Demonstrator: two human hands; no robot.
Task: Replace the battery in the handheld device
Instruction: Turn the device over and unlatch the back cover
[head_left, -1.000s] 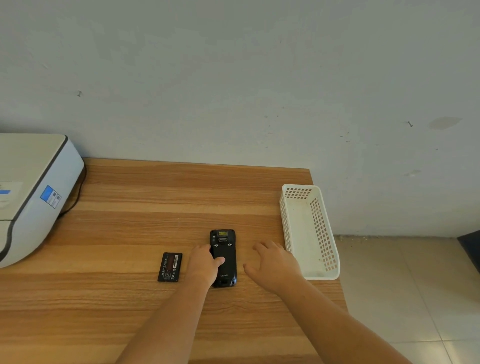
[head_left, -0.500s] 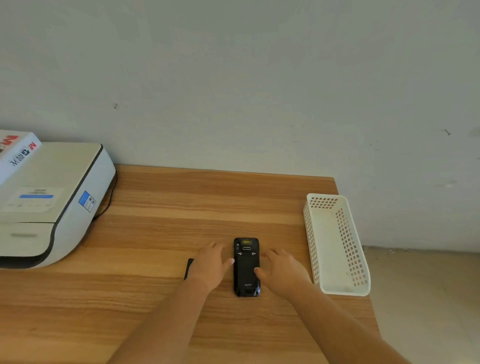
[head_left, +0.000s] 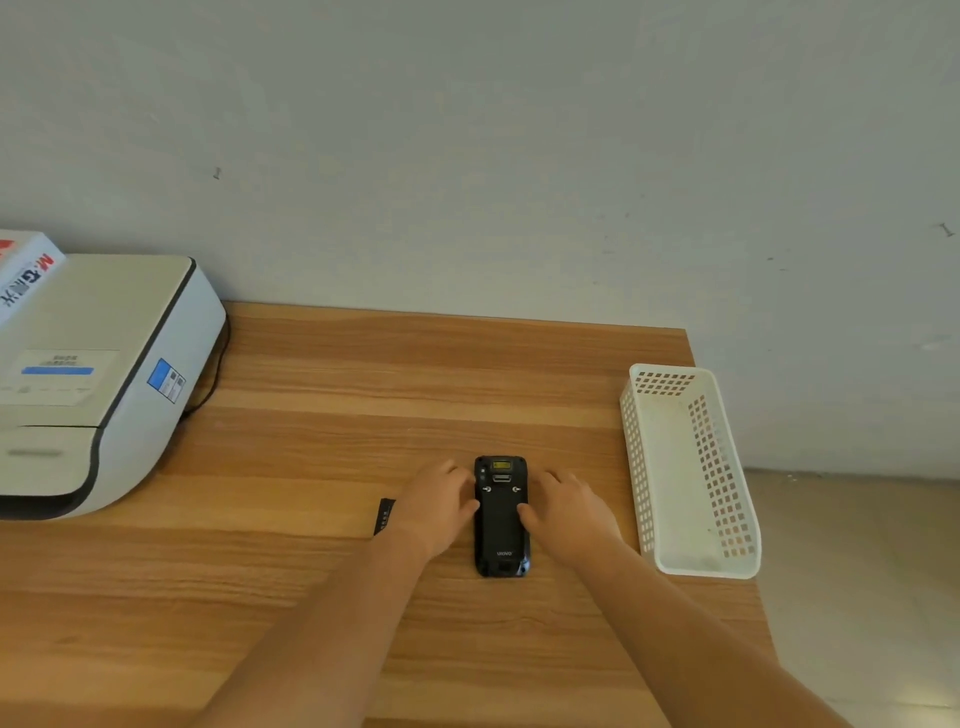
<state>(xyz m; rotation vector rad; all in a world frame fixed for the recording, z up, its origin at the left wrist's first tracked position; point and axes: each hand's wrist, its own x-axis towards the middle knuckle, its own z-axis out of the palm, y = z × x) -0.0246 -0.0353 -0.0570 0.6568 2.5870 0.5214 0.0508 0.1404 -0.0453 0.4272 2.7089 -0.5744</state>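
A black handheld device (head_left: 501, 525) lies face down on the wooden table (head_left: 322, 426), its back cover showing two small latch marks near the top. My left hand (head_left: 436, 506) rests against its left side, thumb touching the left edge. Against the device's right side lies my right hand (head_left: 569, 512), with the thumb on the right edge. A black battery (head_left: 385, 514) lies flat just left of my left hand, mostly hidden behind that hand and wrist.
A white perforated plastic basket (head_left: 722, 467) stands at the table's right edge, with the floor beyond it. A large white printer (head_left: 98, 384) with a cable fills the back left, and a box sits on it. A grey wall runs behind the table.
My right hand has moved left from the bare table onto the device's right side. My left hand has shifted to the device's left edge and now covers most of the battery. The view has shifted.
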